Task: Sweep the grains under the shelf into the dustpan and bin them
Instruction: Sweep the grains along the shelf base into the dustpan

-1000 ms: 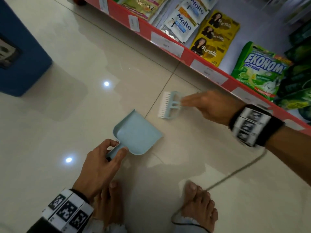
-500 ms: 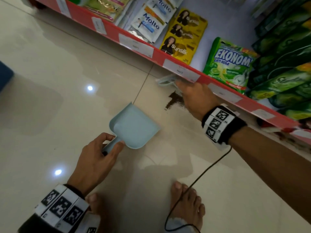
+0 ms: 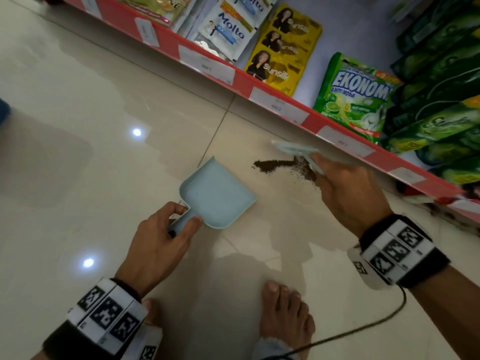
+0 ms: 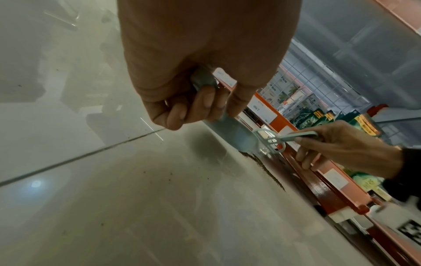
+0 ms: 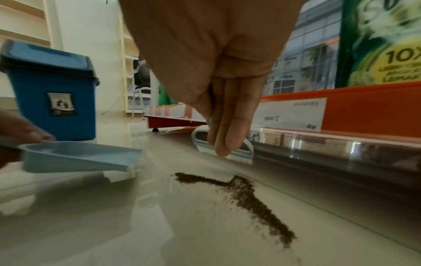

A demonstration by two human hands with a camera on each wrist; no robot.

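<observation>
My left hand [image 3: 155, 245] grips the dustpan [image 3: 217, 194] handle; my right hand [image 3: 345, 188] fingers clamp the brush [image 5: 224, 148] beside the shelf [image 3: 283, 100]. The grains [image 5: 243, 196] lie right of the pan's lip. I judge short, low strokes leftward work best, lip flat on the floor.

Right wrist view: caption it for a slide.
Right hand holds a small brush above dark grains near the pale blue dustpan; blue bin behind.
</observation>
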